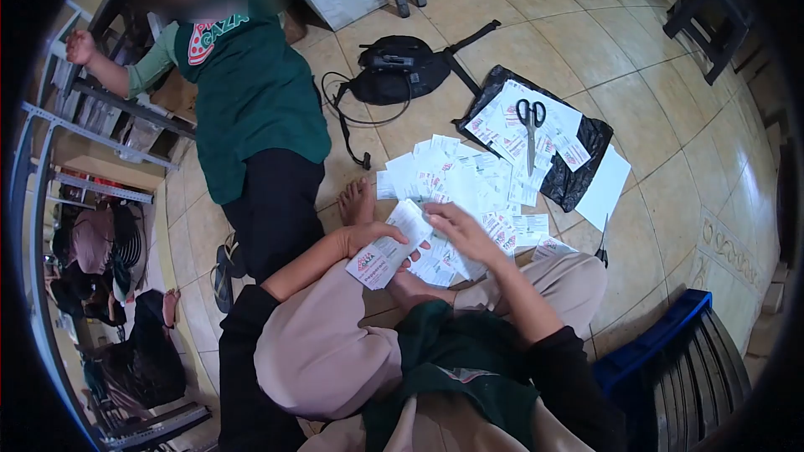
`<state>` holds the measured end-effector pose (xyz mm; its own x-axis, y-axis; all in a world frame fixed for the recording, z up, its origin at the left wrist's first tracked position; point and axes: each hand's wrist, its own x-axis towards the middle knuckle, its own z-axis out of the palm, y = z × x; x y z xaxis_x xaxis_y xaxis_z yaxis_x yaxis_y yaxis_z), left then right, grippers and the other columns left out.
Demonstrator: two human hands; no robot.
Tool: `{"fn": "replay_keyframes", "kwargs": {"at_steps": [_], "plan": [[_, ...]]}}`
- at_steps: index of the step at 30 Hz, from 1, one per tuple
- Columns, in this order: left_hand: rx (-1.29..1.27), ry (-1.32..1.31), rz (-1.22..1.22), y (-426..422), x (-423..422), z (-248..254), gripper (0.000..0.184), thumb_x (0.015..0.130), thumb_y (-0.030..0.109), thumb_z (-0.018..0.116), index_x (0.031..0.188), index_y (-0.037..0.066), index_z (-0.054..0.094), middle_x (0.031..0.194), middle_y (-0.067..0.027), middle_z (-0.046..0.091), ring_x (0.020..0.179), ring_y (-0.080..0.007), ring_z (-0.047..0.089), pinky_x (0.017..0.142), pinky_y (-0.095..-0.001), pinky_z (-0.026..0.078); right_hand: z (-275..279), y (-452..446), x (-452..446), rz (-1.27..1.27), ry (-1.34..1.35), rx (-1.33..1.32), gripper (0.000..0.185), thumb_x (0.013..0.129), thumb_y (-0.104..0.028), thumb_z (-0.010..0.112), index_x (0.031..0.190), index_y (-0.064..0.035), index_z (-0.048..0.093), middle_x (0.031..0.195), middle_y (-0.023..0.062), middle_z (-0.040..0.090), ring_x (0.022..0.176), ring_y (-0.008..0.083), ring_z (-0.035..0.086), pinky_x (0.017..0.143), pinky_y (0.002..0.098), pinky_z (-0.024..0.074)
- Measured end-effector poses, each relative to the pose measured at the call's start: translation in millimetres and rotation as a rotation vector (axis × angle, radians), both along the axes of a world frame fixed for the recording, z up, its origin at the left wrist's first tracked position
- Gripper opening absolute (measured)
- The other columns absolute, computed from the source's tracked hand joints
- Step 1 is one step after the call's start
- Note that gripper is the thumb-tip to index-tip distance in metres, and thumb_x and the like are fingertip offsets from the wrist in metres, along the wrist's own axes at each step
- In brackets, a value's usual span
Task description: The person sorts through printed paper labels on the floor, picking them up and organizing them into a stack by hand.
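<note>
My left hand is closed around a small bundle of printed paper slips, held tilted over my legs. The front slip carries red and dark print at its lower end. My right hand reaches to the upper end of the bundle, fingers stretched out and fingertips at or very near its edge. Many loose paper slips lie spread on the floor in front of me. Scissors with black handles rest on more printed sheets over a black plastic bag.
Beside my knee is a second pair of scissors. A black waist bag with a cable lies farther off. Another person in a green apron sits at my left, near metal shelving. A blue-edged rack stands at the right.
</note>
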<state>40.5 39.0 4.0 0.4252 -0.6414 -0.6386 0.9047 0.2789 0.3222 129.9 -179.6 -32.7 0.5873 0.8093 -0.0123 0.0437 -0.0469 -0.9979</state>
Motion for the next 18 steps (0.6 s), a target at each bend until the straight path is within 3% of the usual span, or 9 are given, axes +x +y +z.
{"fn": "replay_keyframes", "kwargs": {"at_steps": [2, 3, 5, 6, 10, 13, 16, 18], "plan": [[0.007, 0.027, 0.056, -2, 1, 7, 0.043, 0.085, 0.023, 0.051, 0.12, -0.002, 0.048, 0.104, -0.0148, 0.06, 0.087, -0.0217, 0.063, 0.078, -0.0339, 0.052, -5, -34, 35, 0.036, -0.221, -0.183, 0.038, 0.084, -0.025, 0.063, 0.115, -0.0055, 0.054, 0.1, 0.0108, 0.059, 0.087, 0.0204, 0.058, 0.077, 0.0322, 0.047], [0.018, 0.057, 0.114, -3, 1, 8, 0.042, 0.085, 0.025, 0.051, 0.116, -0.003, 0.05, 0.103, -0.0132, 0.06, 0.084, -0.0214, 0.062, 0.074, -0.0344, 0.053, -13, -56, 48, -0.041, -0.356, -0.297, 0.037, 0.077, -0.024, 0.068, 0.107, -0.0054, 0.056, 0.095, 0.0126, 0.06, 0.085, 0.0255, 0.06, 0.073, 0.0347, 0.0482], [-0.063, 0.077, 0.169, -1, 3, -1, 0.042, 0.086, 0.021, 0.048, 0.12, -0.002, 0.045, 0.105, -0.0179, 0.059, 0.087, -0.0256, 0.063, 0.077, -0.0368, 0.053, -31, -106, 72, -0.015, -0.731, -0.758, 0.043, 0.063, -0.023, 0.077, 0.098, -0.0068, 0.058, 0.097, 0.0124, 0.06, 0.087, 0.0309, 0.06, 0.074, 0.0407, 0.0477], [-0.022, 0.09, 0.206, -2, 4, 1, 0.043, 0.086, 0.022, 0.049, 0.121, -0.003, 0.044, 0.105, -0.0179, 0.059, 0.086, -0.0254, 0.063, 0.078, -0.0365, 0.053, -25, -124, 73, -0.003, -0.804, -0.923, 0.053, 0.06, -0.022, 0.078, 0.105, -0.0064, 0.055, 0.095, 0.0122, 0.06, 0.085, 0.0303, 0.06, 0.076, 0.0408, 0.0479], [0.079, 0.039, 0.22, -5, 7, 3, 0.044, 0.086, 0.026, 0.05, 0.117, -0.005, 0.047, 0.103, -0.0164, 0.06, 0.085, -0.0241, 0.063, 0.078, -0.0348, 0.053, -38, -165, 59, -0.129, -0.985, -1.185, 0.057, 0.059, -0.021, 0.078, 0.107, -0.0042, 0.05, 0.092, 0.0139, 0.06, 0.086, 0.0295, 0.061, 0.075, 0.0416, 0.0487], [0.167, -0.004, 0.151, -4, 9, 0, 0.044, 0.085, 0.027, 0.051, 0.113, -0.006, 0.051, 0.101, -0.0144, 0.061, 0.086, -0.0229, 0.062, 0.08, -0.0339, 0.052, -59, -164, 62, -0.074, -0.81, -1.319, 0.053, 0.063, -0.017, 0.074, 0.107, -0.0021, 0.047, 0.095, 0.0163, 0.059, 0.089, 0.0304, 0.061, 0.073, 0.0418, 0.05], [0.151, 0.021, 0.156, 0, 8, -1, 0.044, 0.085, 0.027, 0.051, 0.114, -0.005, 0.051, 0.1, -0.0142, 0.06, 0.088, -0.0223, 0.062, 0.081, -0.0346, 0.052, -76, -163, 66, -0.054, -0.776, -1.375, 0.04, 0.068, -0.012, 0.068, 0.101, -0.0019, 0.049, 0.094, 0.0177, 0.06, 0.091, 0.0306, 0.061, 0.071, 0.0407, 0.0509], [0.16, 0.008, 0.223, 2, 6, -2, 0.048, 0.084, 0.028, 0.055, 0.122, 0.002, 0.042, 0.106, -0.0124, 0.059, 0.088, -0.0203, 0.06, 0.076, -0.0342, 0.053, -80, -169, 64, -0.048, -0.819, -1.337, 0.018, 0.079, -0.011, 0.054, 0.096, -0.0054, 0.054, 0.09, 0.0127, 0.064, 0.085, 0.0263, 0.063, 0.068, 0.0402, 0.0501]]}}
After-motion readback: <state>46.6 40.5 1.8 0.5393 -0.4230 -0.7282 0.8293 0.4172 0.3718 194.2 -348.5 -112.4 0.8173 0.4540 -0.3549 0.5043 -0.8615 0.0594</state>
